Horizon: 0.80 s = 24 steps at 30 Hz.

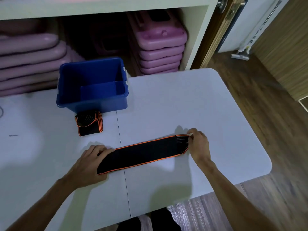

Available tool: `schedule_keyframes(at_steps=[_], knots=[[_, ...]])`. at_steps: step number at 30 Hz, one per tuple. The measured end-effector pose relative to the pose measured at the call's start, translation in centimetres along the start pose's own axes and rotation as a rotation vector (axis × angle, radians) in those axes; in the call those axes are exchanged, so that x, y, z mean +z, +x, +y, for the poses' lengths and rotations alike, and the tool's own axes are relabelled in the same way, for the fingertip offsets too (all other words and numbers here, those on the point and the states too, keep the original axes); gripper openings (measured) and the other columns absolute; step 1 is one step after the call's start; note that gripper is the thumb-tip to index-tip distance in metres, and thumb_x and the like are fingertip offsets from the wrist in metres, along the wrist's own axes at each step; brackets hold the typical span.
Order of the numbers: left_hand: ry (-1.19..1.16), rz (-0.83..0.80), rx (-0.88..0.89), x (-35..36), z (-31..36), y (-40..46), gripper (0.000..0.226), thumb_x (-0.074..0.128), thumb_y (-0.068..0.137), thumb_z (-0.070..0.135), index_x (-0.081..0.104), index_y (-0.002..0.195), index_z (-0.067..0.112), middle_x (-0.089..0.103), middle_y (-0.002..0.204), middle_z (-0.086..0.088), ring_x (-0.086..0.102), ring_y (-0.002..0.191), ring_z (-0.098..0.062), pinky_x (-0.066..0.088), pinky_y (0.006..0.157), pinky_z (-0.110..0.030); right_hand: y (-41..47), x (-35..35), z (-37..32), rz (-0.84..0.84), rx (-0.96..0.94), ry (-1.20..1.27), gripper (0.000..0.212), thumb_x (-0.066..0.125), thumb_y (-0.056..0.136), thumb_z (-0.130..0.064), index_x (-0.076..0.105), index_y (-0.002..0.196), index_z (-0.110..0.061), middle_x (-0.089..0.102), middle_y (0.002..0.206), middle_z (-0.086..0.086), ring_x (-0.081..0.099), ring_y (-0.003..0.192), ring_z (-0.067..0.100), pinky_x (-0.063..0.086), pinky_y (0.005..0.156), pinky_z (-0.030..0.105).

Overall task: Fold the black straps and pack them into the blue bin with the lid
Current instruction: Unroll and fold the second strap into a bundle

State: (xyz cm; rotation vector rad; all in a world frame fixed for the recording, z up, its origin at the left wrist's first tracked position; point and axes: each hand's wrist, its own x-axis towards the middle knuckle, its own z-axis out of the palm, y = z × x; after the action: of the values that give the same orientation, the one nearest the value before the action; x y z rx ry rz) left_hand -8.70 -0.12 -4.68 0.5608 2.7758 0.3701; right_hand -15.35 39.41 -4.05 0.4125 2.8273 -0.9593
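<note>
A person stretches a black strap flat across the white table, left hand pinning one end, right hand pinching the other. A folded strap waits beside the empty, lidless blue bin. The fold appears next: bringing one end over.

Both forearms are bare, without sleeves, watch or rings; dark trousers below.
</note>
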Motion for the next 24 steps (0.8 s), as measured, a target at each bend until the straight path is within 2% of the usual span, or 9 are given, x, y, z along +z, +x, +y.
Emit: schedule_keyframes(at_steps=[4, 7, 10, 12, 14, 20, 24], knots=[[-0.011, 0.036, -0.093, -0.3, -0.9, -0.2, 0.081, 0.064, 0.059, 0.044, 0.044, 0.135, 0.029, 0.046, 0.114, 0.005, 0.045, 0.106, -0.018, 0.038, 0.087, -0.027, 2.2, 0.7, -1.7, 0.013, -0.048, -0.013, 0.028, 0.045, 0.089, 0.004, 0.063, 0.103, -0.012, 0.058, 0.096, 0.008, 0.058, 0.083, 0.022, 0.047, 0.068, 0.028], [-0.06, 0.038, -0.145, -0.6, -0.9, 0.2, 0.086, 0.065, 0.057, 0.045, 0.039, 0.138, 0.03, 0.04, 0.112, 0.004, 0.043, 0.104, -0.018, 0.042, 0.089, -0.031, 4.0, 1.3, -3.1, 0.034, -0.085, -0.024, 0.032, 0.044, 0.087, 0.008, 0.063, 0.105, -0.01, 0.058, 0.097, 0.009, 0.058, 0.082, 0.022, 0.042, 0.067, 0.026], [-0.092, 0.028, -0.182, -0.3, -0.6, 0.1, 0.093, 0.068, 0.058, 0.061, 0.033, 0.139, 0.032, 0.039, 0.114, 0.003, 0.044, 0.103, -0.017, 0.046, 0.089, -0.035, 5.5, 2.2, -3.7, -0.03, -0.073, -0.003, 0.03, 0.048, 0.086, 0.003, 0.065, 0.106, -0.012, 0.062, 0.098, 0.009, 0.061, 0.085, 0.024, 0.045, 0.068, 0.028], [-0.082, 0.021, -0.224, 0.3, -0.4, -0.4, 0.1, 0.065, 0.056, 0.077, 0.031, 0.14, 0.033, 0.041, 0.118, 0.004, 0.045, 0.105, -0.017, 0.044, 0.09, -0.035, 6.1, 2.5, -3.7, -0.068, -0.072, -0.004, 0.029, 0.049, 0.084, 0.002, 0.067, 0.101, -0.012, 0.066, 0.094, 0.009, 0.063, 0.086, 0.026, 0.051, 0.071, 0.032], [-0.066, 0.037, -0.249, 0.7, -0.2, -1.1, 0.101, 0.06, 0.056, 0.082, 0.032, 0.14, 0.034, 0.042, 0.12, 0.004, 0.045, 0.106, -0.017, 0.042, 0.091, -0.035, 6.6, 2.5, -3.8, -0.063, -0.069, -0.009, 0.031, 0.047, 0.083, 0.006, 0.068, 0.1, -0.011, 0.068, 0.092, 0.009, 0.064, 0.086, 0.027, 0.053, 0.073, 0.034], [-0.177, 0.12, -0.244, 1.5, 0.2, -2.3, 0.086, 0.069, 0.065, 0.057, 0.036, 0.139, 0.029, 0.042, 0.12, 0.005, 0.043, 0.106, -0.017, 0.048, 0.093, -0.037, 8.4, 2.5, -4.4, -0.041, -0.17, -0.066, 0.034, 0.046, 0.08, 0.008, 0.07, 0.096, -0.011, 0.069, 0.091, 0.01, 0.064, 0.084, 0.027, 0.051, 0.072, 0.032], [-0.246, 0.15, -0.253, 1.6, 0.2, -2.8, 0.085, 0.068, 0.067, 0.055, 0.036, 0.14, 0.027, 0.041, 0.124, 0.004, 0.041, 0.113, -0.018, 0.048, 0.093, -0.034, 9.2, 2.7, -5.0, -0.014, -0.176, -0.062, 0.034, 0.046, 0.083, 0.008, 0.07, 0.098, -0.011, 0.068, 0.096, 0.009, 0.063, 0.086, 0.026, 0.047, 0.072, 0.029]])
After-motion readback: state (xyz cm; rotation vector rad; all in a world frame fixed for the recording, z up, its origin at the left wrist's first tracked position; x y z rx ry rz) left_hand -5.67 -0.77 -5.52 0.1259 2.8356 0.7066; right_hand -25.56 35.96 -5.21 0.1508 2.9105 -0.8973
